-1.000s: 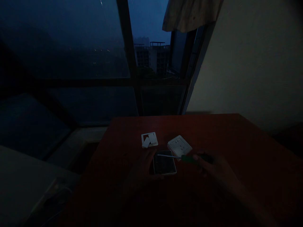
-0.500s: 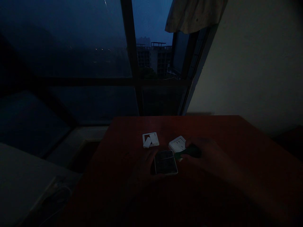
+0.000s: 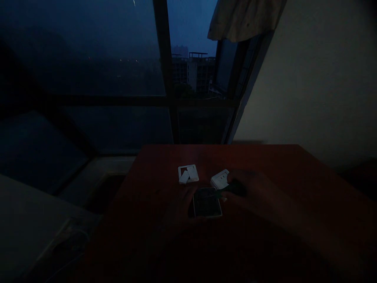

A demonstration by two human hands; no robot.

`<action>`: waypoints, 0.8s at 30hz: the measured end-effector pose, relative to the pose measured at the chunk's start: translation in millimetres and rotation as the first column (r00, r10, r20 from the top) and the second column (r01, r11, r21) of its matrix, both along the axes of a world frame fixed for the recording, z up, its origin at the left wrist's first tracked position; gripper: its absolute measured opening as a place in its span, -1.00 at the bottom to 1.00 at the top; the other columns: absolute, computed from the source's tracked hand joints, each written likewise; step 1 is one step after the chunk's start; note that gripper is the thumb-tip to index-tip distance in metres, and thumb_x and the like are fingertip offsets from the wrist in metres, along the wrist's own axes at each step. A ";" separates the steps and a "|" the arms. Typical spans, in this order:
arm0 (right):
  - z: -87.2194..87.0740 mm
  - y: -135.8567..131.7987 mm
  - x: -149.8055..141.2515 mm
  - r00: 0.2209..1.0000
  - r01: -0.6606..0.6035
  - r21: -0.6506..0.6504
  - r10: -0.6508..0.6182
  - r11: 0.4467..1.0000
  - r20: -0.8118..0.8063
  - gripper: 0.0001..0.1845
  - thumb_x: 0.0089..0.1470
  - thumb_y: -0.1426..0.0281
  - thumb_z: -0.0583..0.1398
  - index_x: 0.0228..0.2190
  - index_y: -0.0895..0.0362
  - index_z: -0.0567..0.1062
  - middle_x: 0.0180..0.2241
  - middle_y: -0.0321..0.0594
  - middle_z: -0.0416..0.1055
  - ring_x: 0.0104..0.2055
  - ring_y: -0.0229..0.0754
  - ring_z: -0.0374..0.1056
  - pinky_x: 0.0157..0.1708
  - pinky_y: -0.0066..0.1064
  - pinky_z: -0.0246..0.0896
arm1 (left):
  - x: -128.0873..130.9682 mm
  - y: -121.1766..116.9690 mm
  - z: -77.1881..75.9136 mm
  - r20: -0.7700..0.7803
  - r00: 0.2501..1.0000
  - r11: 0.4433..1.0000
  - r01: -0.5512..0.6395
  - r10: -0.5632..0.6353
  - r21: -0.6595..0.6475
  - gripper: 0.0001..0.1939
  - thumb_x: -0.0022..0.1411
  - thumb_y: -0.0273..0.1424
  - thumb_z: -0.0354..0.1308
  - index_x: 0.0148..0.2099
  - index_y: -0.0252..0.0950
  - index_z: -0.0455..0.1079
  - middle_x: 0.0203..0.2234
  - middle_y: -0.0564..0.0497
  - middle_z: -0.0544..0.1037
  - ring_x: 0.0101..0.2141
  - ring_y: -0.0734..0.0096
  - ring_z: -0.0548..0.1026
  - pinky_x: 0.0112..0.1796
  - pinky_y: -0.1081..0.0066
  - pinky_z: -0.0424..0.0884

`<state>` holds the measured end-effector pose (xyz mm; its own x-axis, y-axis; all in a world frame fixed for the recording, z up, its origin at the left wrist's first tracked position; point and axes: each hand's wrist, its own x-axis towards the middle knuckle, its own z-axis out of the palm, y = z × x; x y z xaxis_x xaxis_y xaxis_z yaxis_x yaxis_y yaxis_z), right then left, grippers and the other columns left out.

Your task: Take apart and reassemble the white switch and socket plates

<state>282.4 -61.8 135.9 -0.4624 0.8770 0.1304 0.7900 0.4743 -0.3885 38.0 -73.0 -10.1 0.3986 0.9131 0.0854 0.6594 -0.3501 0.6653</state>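
My left hand grips the left side of a square switch plate, its dark inner side facing up within a pale rim. Closed around the green handle of a screwdriver, my right hand is at the plate's upper right. The screwdriver's shaft reaches over the plate; its tip is too dark to make out. Behind my right hand lies a white wall socket, partly covered by the fingers. A white square frame sits beyond my left hand, with a small white rectangular piece lying across it.
Everything rests on a reddish-brown table in very dim light. Dark-framed windows stand behind it, with a short curtain at the upper right. A pale wall rises on the right.
My right hand has moved left and forward with the screwdriver, now covering part of the wall socket. The left hand stays on the switch plate. The view has shifted slightly.
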 end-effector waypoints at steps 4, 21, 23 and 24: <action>1.5 -0.3 -0.9 1.000 0.001 -0.008 -0.001 1.000 -0.001 -0.86 0.03 0.31 0.22 -0.32 0.07 0.45 -0.39 -0.26 0.50 -0.44 -0.23 0.41 -0.50 -0.47 0.18 | 0.0 0.3 0.3 -0.002 1.000 1.000 0.004 -0.004 0.007 -0.10 -0.01 -0.11 0.32 0.30 -0.16 0.01 0.22 -0.16 0.17 0.17 0.00 0.17 0.13 0.06 0.16; 10.2 -4.4 -9.1 0.991 -0.043 0.067 0.034 0.997 0.133 -0.82 0.07 0.27 0.20 -0.30 0.10 0.45 -0.36 -0.21 0.50 -0.41 -0.19 0.42 -0.48 -0.43 0.15 | 1.1 -0.6 3.3 -0.006 1.000 1.000 0.019 -0.019 0.020 -0.11 0.02 -0.07 0.30 0.30 -0.18 -0.01 0.22 -0.16 0.16 0.17 0.04 0.18 0.12 0.10 0.19; 16.2 -4.0 -15.3 0.985 -0.074 0.091 0.058 0.993 0.160 -0.75 0.08 0.19 0.19 -0.28 0.10 0.45 -0.36 -0.19 0.51 -0.41 -0.16 0.42 -0.49 -0.41 0.13 | 1.0 -0.6 2.6 -0.014 1.000 0.999 0.012 -0.012 0.036 -0.12 0.02 -0.07 0.30 0.29 -0.18 0.01 0.20 -0.16 0.18 0.16 0.04 0.20 0.10 0.11 0.21; 19.9 -2.9 -19.8 0.981 -0.093 0.103 0.074 0.990 0.177 -0.72 0.10 0.15 0.17 -0.28 0.10 0.45 -0.37 -0.18 0.51 -0.42 -0.16 0.42 -0.50 -0.41 0.12 | 0.9 -0.6 2.0 -0.015 1.000 0.999 0.011 -0.010 0.051 -0.13 0.02 -0.07 0.30 0.29 -0.17 0.01 0.20 -0.15 0.20 0.15 0.04 0.21 0.10 0.10 0.22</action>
<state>262.6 -64.7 155.8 -0.5576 0.8189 0.1361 0.7961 0.5740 -0.1919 38.9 -73.6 -8.0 0.4099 0.9034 0.1260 0.6650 -0.3906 0.6365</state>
